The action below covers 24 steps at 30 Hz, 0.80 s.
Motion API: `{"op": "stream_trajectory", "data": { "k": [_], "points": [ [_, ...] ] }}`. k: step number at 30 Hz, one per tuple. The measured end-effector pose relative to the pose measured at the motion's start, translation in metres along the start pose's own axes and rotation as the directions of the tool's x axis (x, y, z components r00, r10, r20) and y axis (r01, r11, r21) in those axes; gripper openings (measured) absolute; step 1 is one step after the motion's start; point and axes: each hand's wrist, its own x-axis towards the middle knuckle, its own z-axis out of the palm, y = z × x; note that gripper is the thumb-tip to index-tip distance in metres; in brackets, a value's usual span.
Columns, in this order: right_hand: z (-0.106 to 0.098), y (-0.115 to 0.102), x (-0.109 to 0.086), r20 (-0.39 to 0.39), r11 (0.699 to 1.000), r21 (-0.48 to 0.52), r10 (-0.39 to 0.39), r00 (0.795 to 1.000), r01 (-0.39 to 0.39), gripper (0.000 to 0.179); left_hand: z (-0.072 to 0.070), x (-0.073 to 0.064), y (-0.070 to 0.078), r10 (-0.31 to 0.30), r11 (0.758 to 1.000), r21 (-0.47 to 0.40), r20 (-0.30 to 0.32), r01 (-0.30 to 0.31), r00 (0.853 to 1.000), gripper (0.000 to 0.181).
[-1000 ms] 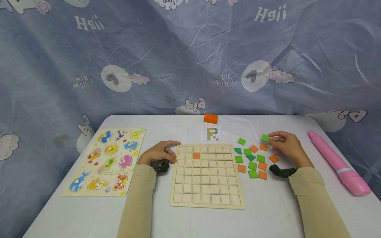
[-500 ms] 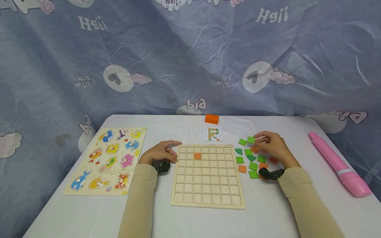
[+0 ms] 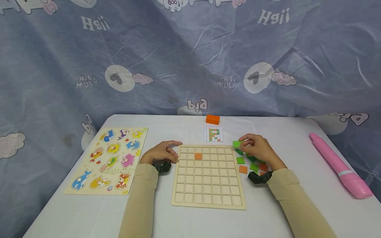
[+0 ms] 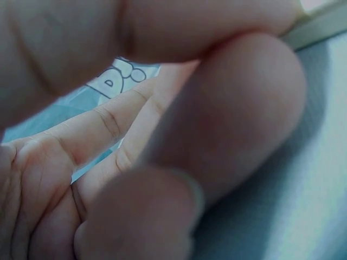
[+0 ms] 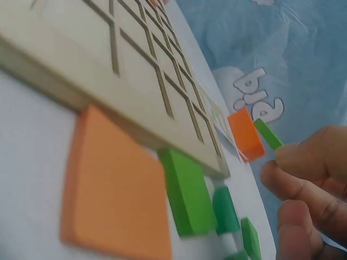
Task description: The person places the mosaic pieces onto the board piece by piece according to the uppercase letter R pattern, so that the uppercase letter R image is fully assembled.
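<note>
My right hand [image 3: 258, 150] pinches a green square tile [image 3: 236, 144] by its edge, near the board's upper right corner. In the right wrist view the tile [image 5: 267, 131] is held up at the fingertips. The wooden grid board [image 3: 207, 180] lies flat, with one orange tile [image 3: 198, 156] in its second row. My left hand [image 3: 159, 153] rests at the board's left edge, its fingertips right at the rim and nothing in its grasp. Loose orange and green tiles [image 3: 243, 169] lie right of the board, some hidden under my right hand.
Behind the board lies a gridded pattern card [image 3: 213, 134], with an orange block [image 3: 212, 119] beyond it. A sea-animal puzzle board [image 3: 104, 180] is at left. A long pink tapered object [image 3: 339, 165] with a pale band lies at right.
My right hand has carried the green tile leftward from the far side of the loose tiles to the board's upper right corner. The left hand has stayed at the board's edge.
</note>
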Motion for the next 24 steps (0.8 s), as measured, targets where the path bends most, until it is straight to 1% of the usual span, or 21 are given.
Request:
{"op": "stream_trajectory", "data": {
  "k": [6, 11, 15, 18, 21, 24],
  "points": [
    [0.014, -0.010, 0.004, 0.042, 0.999, 0.028, -0.033, 0.999, 0.032, 0.032, 0.000, 0.001, 0.000, 0.002, 1.000, -0.008, 0.006, -0.002, 1.000, 0.085],
    [0.027, -0.017, 0.010, 0.063, 0.998, 0.021, -0.054, 0.997, 0.053, 0.029, 0.000, 0.001, -0.001, -0.002, 1.000, -0.007, 0.000, 0.002, 1.000, 0.085],
    [0.037, -0.022, 0.014, 0.088, 0.996, 0.015, -0.089, 0.992, 0.088, 0.025, 0.000, 0.001, -0.001, -0.010, 1.000, -0.007, -0.008, 0.010, 1.000, 0.085],
    [0.043, -0.025, 0.016, 0.111, 0.995, 0.017, -0.095, 0.989, 0.093, 0.024, 0.001, 0.001, -0.001, -0.013, 1.000, -0.013, -0.010, 0.013, 1.000, 0.085],
    [0.049, -0.028, 0.018, 0.124, 0.997, 0.011, -0.082, 0.989, 0.081, 0.023, 0.001, 0.001, 0.000, -0.012, 1.000, -0.017, -0.011, 0.012, 1.000, 0.085],
    [0.055, -0.030, 0.020, 0.127, 0.996, -0.013, -0.086, 0.988, 0.088, 0.023, 0.001, 0.002, 0.000, -0.015, 1.000, -0.016, -0.015, 0.015, 1.000, 0.086]
  ]
}}
